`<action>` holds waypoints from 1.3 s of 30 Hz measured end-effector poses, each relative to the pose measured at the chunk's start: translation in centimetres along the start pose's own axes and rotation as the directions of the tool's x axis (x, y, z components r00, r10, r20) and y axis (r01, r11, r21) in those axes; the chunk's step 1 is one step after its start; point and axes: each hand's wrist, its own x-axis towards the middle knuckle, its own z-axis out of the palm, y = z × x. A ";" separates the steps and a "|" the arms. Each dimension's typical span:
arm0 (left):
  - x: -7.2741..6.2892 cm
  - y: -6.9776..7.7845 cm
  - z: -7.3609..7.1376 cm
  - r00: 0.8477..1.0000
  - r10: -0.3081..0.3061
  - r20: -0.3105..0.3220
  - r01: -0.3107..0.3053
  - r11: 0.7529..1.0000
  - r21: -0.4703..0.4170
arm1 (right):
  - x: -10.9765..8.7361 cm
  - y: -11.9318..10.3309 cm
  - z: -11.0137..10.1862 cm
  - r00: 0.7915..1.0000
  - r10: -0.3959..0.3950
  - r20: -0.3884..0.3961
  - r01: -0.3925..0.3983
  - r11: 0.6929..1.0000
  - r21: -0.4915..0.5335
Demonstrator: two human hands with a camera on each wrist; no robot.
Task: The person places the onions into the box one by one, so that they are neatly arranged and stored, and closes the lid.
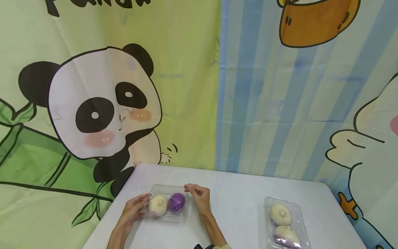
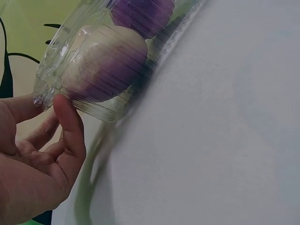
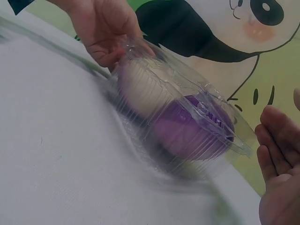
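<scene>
A clear plastic clamshell box [image 1: 169, 216] stands toward the table's left side, its lid appearing closed. Inside lie a white-and-purple, turnip-like vegetable [image 2: 108, 65] and a round, deep purple vegetable [image 1: 176, 202]. My left hand [image 1: 132, 211] pinches the left end of the box between thumb and fingers, also visible in the left wrist view. Beside the box's right end is my right hand [image 1: 202, 200]. In the right wrist view its fingers [image 3: 276, 136] are loosely bent, hold nothing and stay apart from the box.
Another clear plastic box [image 1: 300, 211] with white-and-purple, turnip-like vegetables [image 1: 281, 213] sits on the right of the white table [image 1: 230, 207]. A printed panda curtain [image 1: 186, 86] hangs behind the table's far edge.
</scene>
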 end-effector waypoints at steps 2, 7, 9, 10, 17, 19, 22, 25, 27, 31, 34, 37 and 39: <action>-0.1 0.0 0.1 1.000 -0.001 -0.006 0.001 1.000 -0.005 | 0.0 0.1 -0.3 1.000 0.009 0.003 -0.009 0.998 0.058; -0.3 0.1 0.4 0.999 -0.012 -0.029 0.012 1.000 -0.005 | 0.0 0.0 -0.7 0.995 0.093 -0.039 -0.087 0.986 0.143; -0.2 0.1 0.5 0.999 -0.013 -0.040 0.013 1.000 -0.003 | 0.1 -0.2 -0.8 0.986 0.146 -0.077 -0.134 0.979 0.151; -0.3 0.2 0.5 0.999 -0.013 -0.040 0.013 1.000 0.001 | 0.0 -0.3 -0.7 0.981 0.168 -0.100 -0.152 0.977 0.150; -0.5 0.4 0.7 0.999 -0.015 -0.047 0.015 1.000 0.004 | -1.0 -1.2 -0.5 0.922 0.317 -0.224 -0.304 0.948 0.089; -0.5 0.3 0.8 0.999 -0.017 -0.049 0.017 1.000 0.006 | -1.6 -1.3 -0.4 0.922 0.326 -0.209 -0.325 0.945 0.039; -0.4 0.4 0.8 0.998 -0.025 -0.054 0.026 1.000 0.016 | -2.4 -1.8 -0.4 0.927 0.340 -0.158 -0.347 0.938 -0.022; -0.3 0.4 0.8 0.998 -0.026 -0.059 0.028 0.999 0.023 | -3.2 -2.4 -0.2 0.924 0.366 -0.111 -0.373 0.926 -0.061; -0.2 0.4 0.9 0.998 -0.023 -0.064 0.025 0.999 0.027 | -3.7 -2.6 0.0 0.921 0.379 -0.084 -0.385 0.920 -0.068; -0.3 0.4 1.0 0.997 -0.017 -0.077 0.020 0.999 0.033 | -4.5 -2.2 0.0 0.914 0.405 -0.034 -0.407 0.911 -0.064; -0.3 0.4 1.1 0.996 -0.017 -0.083 0.020 0.999 0.033 | -5.3 -1.7 -0.2 0.916 0.400 0.013 -0.399 0.915 -0.057; -0.2 0.4 1.2 0.996 -0.020 -0.087 0.022 0.999 0.027 | -6.0 -1.4 -0.2 0.914 0.405 0.043 -0.402 0.914 -0.051; -0.2 0.4 1.2 0.996 -0.019 -0.090 0.022 0.999 0.024 | -6.5 -1.4 -0.2 0.921 0.385 0.062 -0.382 0.923 -0.056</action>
